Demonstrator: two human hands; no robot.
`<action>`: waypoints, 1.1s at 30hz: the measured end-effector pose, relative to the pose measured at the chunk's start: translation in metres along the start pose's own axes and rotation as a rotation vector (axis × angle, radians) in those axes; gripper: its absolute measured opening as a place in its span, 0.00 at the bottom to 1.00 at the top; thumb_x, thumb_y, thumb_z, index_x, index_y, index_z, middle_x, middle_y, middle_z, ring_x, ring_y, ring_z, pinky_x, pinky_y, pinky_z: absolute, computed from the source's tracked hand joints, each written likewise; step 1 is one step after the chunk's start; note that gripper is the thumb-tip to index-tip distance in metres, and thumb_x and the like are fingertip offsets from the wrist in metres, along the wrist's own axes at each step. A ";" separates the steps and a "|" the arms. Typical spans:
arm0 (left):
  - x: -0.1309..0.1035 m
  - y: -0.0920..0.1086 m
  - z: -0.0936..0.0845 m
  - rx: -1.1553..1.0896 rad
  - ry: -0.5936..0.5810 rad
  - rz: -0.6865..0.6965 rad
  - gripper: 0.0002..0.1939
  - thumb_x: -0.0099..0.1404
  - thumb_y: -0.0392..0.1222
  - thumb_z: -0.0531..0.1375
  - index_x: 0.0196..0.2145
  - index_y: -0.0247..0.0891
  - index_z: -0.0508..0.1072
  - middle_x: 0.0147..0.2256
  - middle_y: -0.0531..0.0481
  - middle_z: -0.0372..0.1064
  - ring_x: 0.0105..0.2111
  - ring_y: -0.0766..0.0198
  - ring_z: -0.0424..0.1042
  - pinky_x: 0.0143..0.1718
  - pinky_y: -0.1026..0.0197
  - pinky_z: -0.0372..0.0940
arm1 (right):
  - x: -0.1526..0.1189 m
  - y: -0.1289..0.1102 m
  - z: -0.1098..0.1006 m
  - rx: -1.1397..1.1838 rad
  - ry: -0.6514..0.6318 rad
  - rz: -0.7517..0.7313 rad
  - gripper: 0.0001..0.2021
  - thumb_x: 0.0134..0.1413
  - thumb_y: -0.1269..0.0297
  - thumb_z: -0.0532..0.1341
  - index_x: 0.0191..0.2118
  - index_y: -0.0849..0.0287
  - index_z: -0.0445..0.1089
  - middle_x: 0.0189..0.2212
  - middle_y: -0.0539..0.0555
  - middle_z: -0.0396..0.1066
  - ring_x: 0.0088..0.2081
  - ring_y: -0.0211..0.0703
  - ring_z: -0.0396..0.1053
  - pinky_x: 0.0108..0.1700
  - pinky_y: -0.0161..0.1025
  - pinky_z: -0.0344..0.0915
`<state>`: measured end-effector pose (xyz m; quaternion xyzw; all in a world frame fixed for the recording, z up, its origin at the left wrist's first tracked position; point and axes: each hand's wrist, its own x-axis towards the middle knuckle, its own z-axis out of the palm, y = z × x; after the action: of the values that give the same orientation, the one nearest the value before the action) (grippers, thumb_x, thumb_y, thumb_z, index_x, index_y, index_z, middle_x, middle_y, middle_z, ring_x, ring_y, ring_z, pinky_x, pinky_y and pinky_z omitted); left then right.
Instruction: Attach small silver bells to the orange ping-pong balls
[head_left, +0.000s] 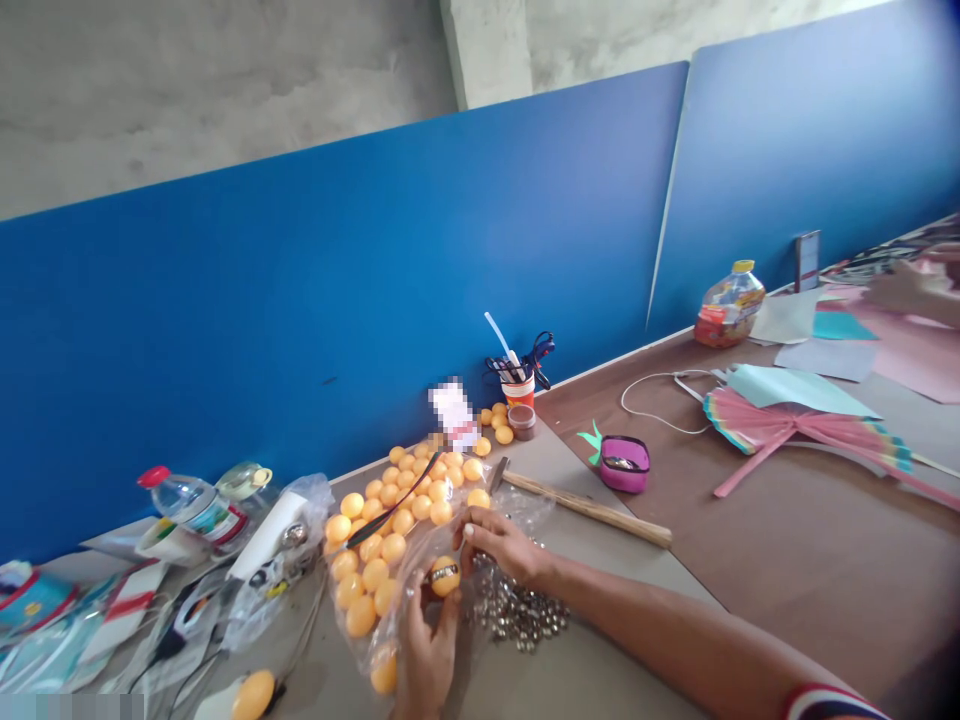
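My left hand [427, 650] grips an orange ball [445, 577] that looks like a table tennis ball. A dark band with small shiny pieces runs across it. My right hand [499, 545] is just right of the ball, thumb and fingers drawn together; whatever they pinch is too small to make out. Below the right wrist lies a pile of small shiny metal pieces [521, 605]. Many more orange balls [394, 548] sit in a clear plastic bag [360, 650] left of my hands, with a thin black strip [394, 507] across them.
A hammer [592, 507] lies behind my right forearm, near a purple pouch [625, 465]. A cup of tools [519, 388] stands by the blue partition [300, 330]. Bottles [202, 512] and clutter fill the left side. Rightward are a pink fan [795, 425] and another person's hands [911, 290].
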<state>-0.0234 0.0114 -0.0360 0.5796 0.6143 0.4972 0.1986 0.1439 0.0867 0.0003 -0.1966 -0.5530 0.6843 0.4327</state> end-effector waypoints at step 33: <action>0.002 0.002 0.003 0.006 -0.058 -0.017 0.27 0.61 0.58 0.57 0.50 0.36 0.68 0.49 0.37 0.72 0.49 0.54 0.73 0.49 0.53 0.70 | -0.006 -0.020 -0.023 -1.268 -0.604 -0.275 0.16 0.38 0.66 0.62 0.38 0.60 0.74 0.39 0.54 0.75 0.40 0.46 0.69 0.40 0.37 0.63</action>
<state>-0.0207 0.0139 -0.0349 0.5890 0.6148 0.4765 0.2191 0.1721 0.0959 0.0107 -0.1406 -0.9598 0.1949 0.1452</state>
